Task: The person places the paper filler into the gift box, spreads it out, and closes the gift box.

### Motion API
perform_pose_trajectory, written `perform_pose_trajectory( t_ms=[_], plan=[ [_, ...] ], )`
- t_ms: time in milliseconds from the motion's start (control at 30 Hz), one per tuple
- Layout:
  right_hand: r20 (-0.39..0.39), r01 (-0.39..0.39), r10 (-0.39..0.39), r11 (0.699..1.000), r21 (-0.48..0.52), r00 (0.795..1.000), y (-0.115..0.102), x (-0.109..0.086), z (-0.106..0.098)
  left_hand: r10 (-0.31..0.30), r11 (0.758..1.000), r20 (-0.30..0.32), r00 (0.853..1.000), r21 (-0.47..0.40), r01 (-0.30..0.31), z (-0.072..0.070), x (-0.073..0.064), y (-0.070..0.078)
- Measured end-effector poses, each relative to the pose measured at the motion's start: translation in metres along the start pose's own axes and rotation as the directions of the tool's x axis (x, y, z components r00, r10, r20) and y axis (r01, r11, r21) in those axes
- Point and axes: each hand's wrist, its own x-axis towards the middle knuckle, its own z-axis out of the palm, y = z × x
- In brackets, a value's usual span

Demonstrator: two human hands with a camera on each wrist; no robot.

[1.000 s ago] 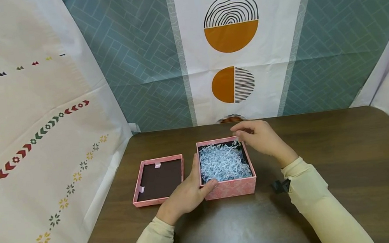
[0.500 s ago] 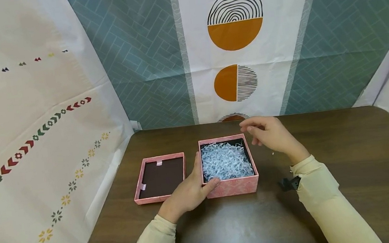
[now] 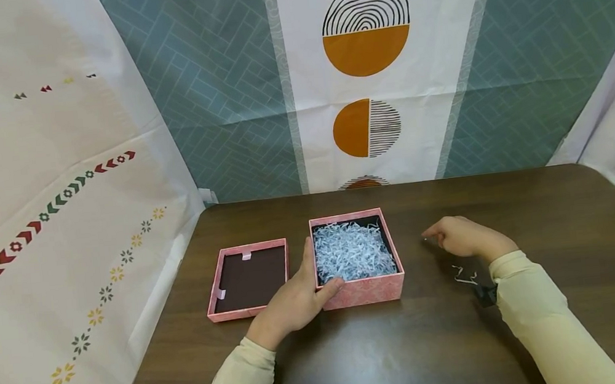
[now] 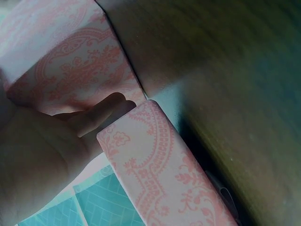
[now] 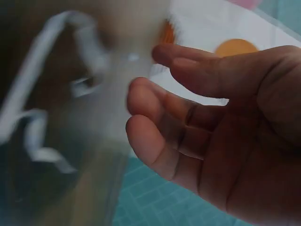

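In the head view, a pink patterned box [image 3: 363, 292] stands without its lid, with pale blue shredded paper [image 3: 352, 251] inside. My left hand [image 3: 291, 308] rests at its near left corner, the thumb over the front rim and fingers along the left wall. The left wrist view shows those fingers [image 4: 106, 110] lying straight against the box's side [image 4: 77, 70]. Right of the box, my right hand [image 3: 464, 237] is low over the table, index finger out toward a tiny white scrap [image 3: 425, 239]. Its other fingers [image 5: 146, 139] are loosely bent, with nothing in the palm.
The pink lid [image 3: 250, 312], dark inside up, lies left of the box. Curly paper strips [image 3: 465, 280] lie on the brown table [image 3: 390, 357] near the right wrist, beside a black wrist device [image 3: 485, 294]. Patterned cloth [image 3: 220, 89] hangs behind the table.
My right hand has moved from above the box's right rim, rightward and down to the table. Paper strips now show beneath the right wrist. My left hand stays at the box.
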Motion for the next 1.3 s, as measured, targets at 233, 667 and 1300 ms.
perform_pose_trajectory(
  t_ms=[233, 667, 1300],
  plan=[
    [0.029, -0.040, 0.041, 0.998, -0.046, 0.999, 0.010, -0.002, 0.011, -0.003, 1.000, 0.010, 1.000, -0.011, 0.003, 0.003, 0.001, 0.001],
    [0.092, -0.051, 0.047, 0.998, 0.041, 0.995, 0.023, -0.051, 0.013, 0.006, 1.000, 0.005, 1.000, -0.015, -0.006, 0.004, 0.004, 0.002],
    [-0.111, 0.109, -0.118, 0.990, -0.086, 0.987, 0.016, -0.088, 0.050, -0.001, 1.000, 0.000, 1.000, -0.018, 0.001, 0.002, 0.006, -0.004]
  ],
)
